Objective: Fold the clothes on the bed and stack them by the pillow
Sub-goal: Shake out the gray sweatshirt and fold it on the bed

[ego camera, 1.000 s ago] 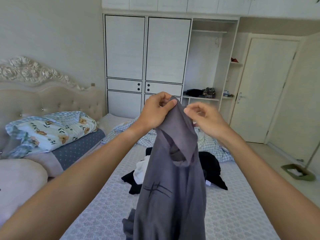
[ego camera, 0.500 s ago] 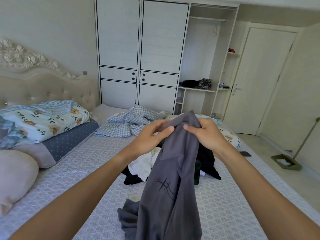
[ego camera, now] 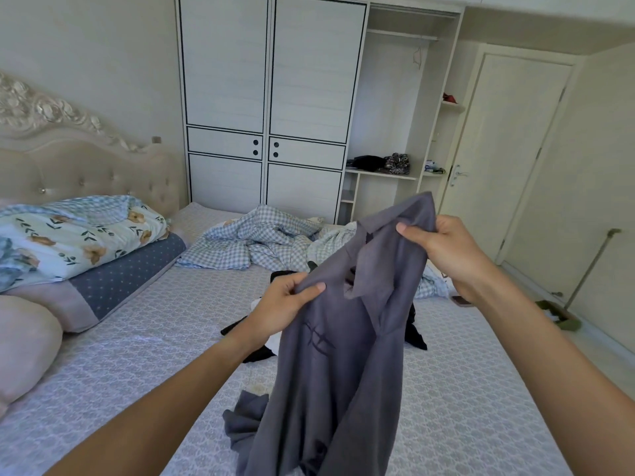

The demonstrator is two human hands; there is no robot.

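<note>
- Clothes (ego camera: 412, 333) of the pile, black and white pieces, lie in the middle of the bed (ego camera: 137, 355), mostly hidden behind a grey shirt (ego camera: 336, 355) held up above it.
- At far left, a pale pink pillow (ego camera: 24, 348) rests at the bed's edge, with a blue dotted pillow (ego camera: 127, 273) beyond it and a floral quilt (ego camera: 75, 235) folded on top, all against the tufted headboard (ego camera: 86, 166).
- Left hand (ego camera: 281, 304) pinches the grey shirt's upper edge, thumb on the near side and fingers (ego camera: 292, 281) curled behind the fabric, closed on the cloth.
- The grey shirt hangs from both hands, its collar opening between them, a dark line mark on the front, and its lower end bunched on the bed.
- A blue checked blanket (ego camera: 261, 242) lies crumpled at the far side of the bed, in front of the white wardrobe (ego camera: 271, 97).
- Right hand (ego camera: 443, 245) grips the shirt's other top corner higher up, thumb pressed on the front, fingers wrapped behind the cloth.
- Just beside the right wrist a phone (ego camera: 462, 300) lies on the bed.
- Far right, a dustpan (ego camera: 560, 316) with a long handle stands on the floor near the closed door (ego camera: 508, 149).
</note>
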